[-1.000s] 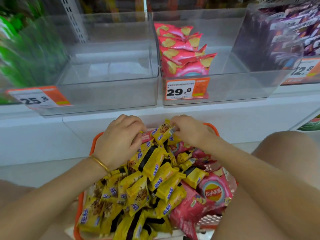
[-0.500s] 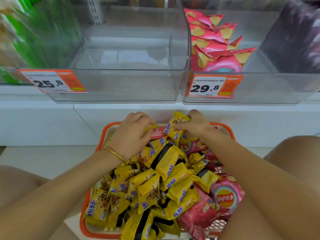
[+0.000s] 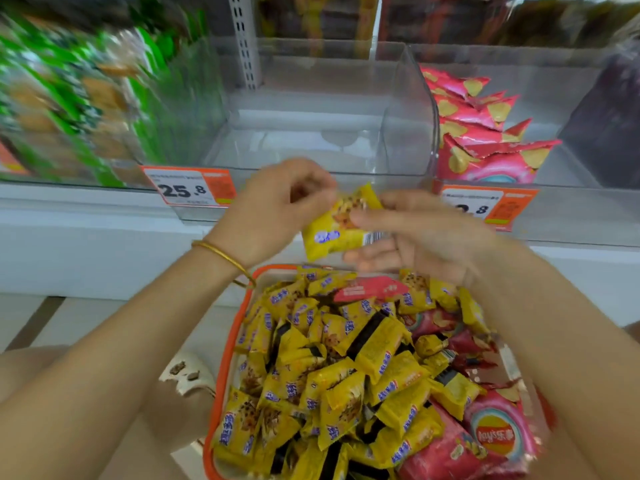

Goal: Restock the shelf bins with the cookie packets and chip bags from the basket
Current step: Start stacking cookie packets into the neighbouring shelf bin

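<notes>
Nearest: orange basket (image 3: 225, 358) on pale floor (image 3: 69, 320), heaped with yellow packets (image 3: 346, 375), red chip bags (image 3: 491, 441) along its right side. Above its far rim, one packet (image 3: 341, 226) held between both hands: left hand (image 3: 273, 209) curled, pinching the top edge; right hand (image 3: 426, 237) half open, thumb on the face, fingers underneath. Judged light, crinkly, slick, contents crushable; best taken lightly by the sealed ends. Beyond: white shelf (image 3: 86, 244), clear bin (image 3: 408, 133) behind tag (image 3: 188, 187) 25.8, chip bin (image 3: 571, 202) at right part-filled.
</notes>
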A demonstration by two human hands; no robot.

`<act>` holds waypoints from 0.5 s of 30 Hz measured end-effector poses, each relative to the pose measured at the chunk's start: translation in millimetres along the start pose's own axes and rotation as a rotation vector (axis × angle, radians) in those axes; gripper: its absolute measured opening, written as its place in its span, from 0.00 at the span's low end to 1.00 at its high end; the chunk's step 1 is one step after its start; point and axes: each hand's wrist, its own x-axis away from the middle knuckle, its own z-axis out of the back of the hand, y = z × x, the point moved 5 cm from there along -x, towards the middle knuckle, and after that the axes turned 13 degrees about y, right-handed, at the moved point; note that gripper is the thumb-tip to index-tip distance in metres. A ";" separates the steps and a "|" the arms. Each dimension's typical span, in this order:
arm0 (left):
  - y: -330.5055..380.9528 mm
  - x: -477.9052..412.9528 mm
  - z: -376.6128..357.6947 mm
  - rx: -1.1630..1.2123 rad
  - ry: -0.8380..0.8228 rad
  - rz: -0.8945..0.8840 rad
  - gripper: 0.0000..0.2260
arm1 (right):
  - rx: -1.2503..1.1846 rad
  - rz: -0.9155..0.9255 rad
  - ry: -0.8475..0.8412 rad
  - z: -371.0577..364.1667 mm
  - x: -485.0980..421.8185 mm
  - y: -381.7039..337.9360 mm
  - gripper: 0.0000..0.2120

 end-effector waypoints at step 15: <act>-44.4 -51.5 56.3 -0.608 -0.292 -0.353 0.13 | 0.659 0.187 0.430 -77.0 -223.2 -90.1 0.18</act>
